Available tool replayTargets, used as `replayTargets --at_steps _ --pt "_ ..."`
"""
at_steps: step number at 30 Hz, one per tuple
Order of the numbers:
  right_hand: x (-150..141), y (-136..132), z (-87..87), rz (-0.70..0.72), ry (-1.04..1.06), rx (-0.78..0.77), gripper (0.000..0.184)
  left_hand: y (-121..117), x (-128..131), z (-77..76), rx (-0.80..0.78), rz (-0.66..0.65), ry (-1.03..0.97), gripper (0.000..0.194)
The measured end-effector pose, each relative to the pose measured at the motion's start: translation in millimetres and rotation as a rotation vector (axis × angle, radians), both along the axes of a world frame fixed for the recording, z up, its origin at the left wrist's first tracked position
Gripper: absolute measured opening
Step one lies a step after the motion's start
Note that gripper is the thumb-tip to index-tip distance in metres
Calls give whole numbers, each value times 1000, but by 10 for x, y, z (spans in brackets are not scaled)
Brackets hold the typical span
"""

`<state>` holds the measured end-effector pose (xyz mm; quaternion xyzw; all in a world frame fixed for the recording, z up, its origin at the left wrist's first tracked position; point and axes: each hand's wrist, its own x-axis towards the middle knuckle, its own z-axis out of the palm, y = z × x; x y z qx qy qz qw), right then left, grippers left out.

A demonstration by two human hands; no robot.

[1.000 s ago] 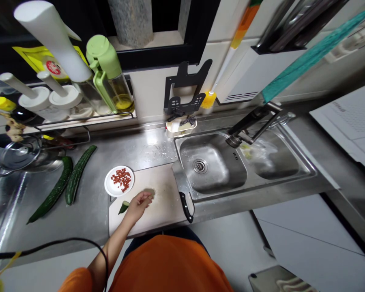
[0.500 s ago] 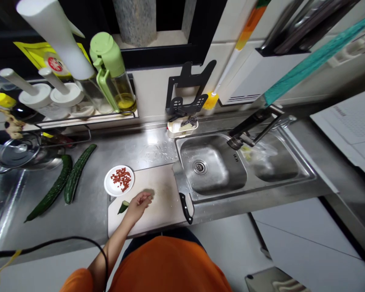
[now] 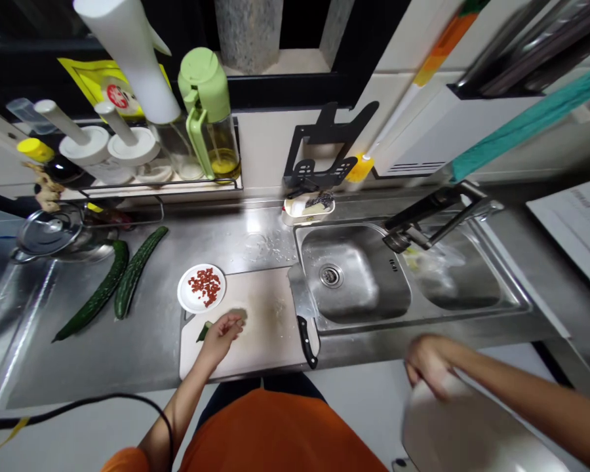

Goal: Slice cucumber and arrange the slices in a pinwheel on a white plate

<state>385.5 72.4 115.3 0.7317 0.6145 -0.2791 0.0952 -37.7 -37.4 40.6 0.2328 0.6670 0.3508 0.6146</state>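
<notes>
My left hand [image 3: 225, 331] hovers over or rests on the pale cutting board [image 3: 263, 357], its fingers curled together. What they pinch, if anything, is too small to make out. Beside its wrist lies a green cucumber end piece [image 3: 204, 331], partly hidden by the hand. A white plate [image 3: 183, 296] of chopped red bits [image 3: 206, 286] stands at the board's upper left corner. Along the board's right edge lies a cleaver [image 3: 307, 337] with a black handle. Lower right, my right hand [image 3: 430, 364] grips the top edge of a white cabinet door [image 3: 467, 426].
Two whole cucumbers [image 3: 136, 275] lie on the steel counter at left, near a lidded pot [image 3: 49, 233]. A double sink [image 3: 354, 262] with a black faucet [image 3: 413, 223] is at right. Seasoning jars and an oil bottle [image 3: 211, 124] stand on a rack. A black cable [image 3: 122, 395] crosses the lower left.
My right hand has come into view at the lower right, holding the white cabinet door, which has swung outward. My left hand stays over the board. The view has shifted slightly.
</notes>
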Motion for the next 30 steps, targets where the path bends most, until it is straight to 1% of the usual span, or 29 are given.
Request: replayTargets --at_steps 3,4,5,6,8,10,12,13,15,17,20,23,26,30 --pt "-190 598 -92 5 46 -507 18 -40 -38 -13 0 16 -1 50" --pt "-293 813 -128 10 73 -643 18 -50 -47 -16 -2 20 -2 51" --pt "-408 1018 -166 20 111 -753 19 -57 -55 -16 -5 23 -3 51" --pt "-530 1205 -209 24 162 -825 23 -62 -63 -14 -8 26 -2 51" --pt "-772 1501 -313 25 283 -884 29 -65 -82 -4 -12 32 4 50" --pt "-988 1680 -450 21 417 -898 30 -64 -104 8 -15 44 13 50" --pt "-1182 1753 -620 -79 766 -899 32 -65 -125 12 -18 60 19 50" --pt "-1279 1757 -711 -140 902 -879 34 -68 -134 10 -19 66 22 49" --pt "-1484 1718 -891 -316 1084 -788 34 -74 -146 -7 -15 75 25 48" --pt "-1709 1641 -1049 -537 1239 -648 33 -79 -151 -34 -8 78 26 47" --pt "-2036 1509 -1231 -628 1315 -530 32 -79 -154 -76 -7 80 15 46" --pt "-2264 1413 -1348 -709 1343 -454 34 -71 -164 -100 -10 78 4 46" --pt "-2357 1364 -1414 -769 1352 -418 36 -63 -177 -110 -9 82 4 46" --pt "-2363 1334 -1452 -820 1328 -397 36 -50 -176 -120 -11 86 14 45"
